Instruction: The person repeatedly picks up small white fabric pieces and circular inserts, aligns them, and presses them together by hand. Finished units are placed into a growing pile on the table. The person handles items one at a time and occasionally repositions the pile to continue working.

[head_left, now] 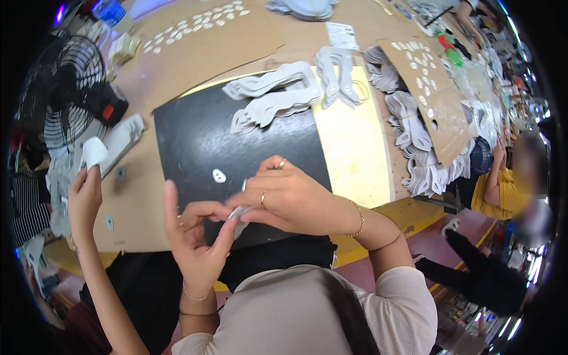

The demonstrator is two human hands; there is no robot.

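Over the near edge of a black mat (189, 136), my two hands meet at a small whitish-grey piece (238, 212), slightly blurred and partly covered by fingers. My left hand (198, 242) pinches it between thumb and a finger, with other fingers raised. From the right, my right hand (290, 198) has its fingertips closed on the same piece. A small white oval piece (219, 176) with dark spots lies on the mat just beyond my hands. Farther back, stacked pale grey U-shaped cut pieces (284, 89) rest across the mat's far edge.
At left, a co-worker's hand (86, 198) holds a white piece near a black fan (65, 89). Cardboard (423, 89) with white ovals leans over grey bundles (408, 121) at right. Beside the mat is a yellow sheet (355, 154). More ovals lie on far cardboard (213, 53).
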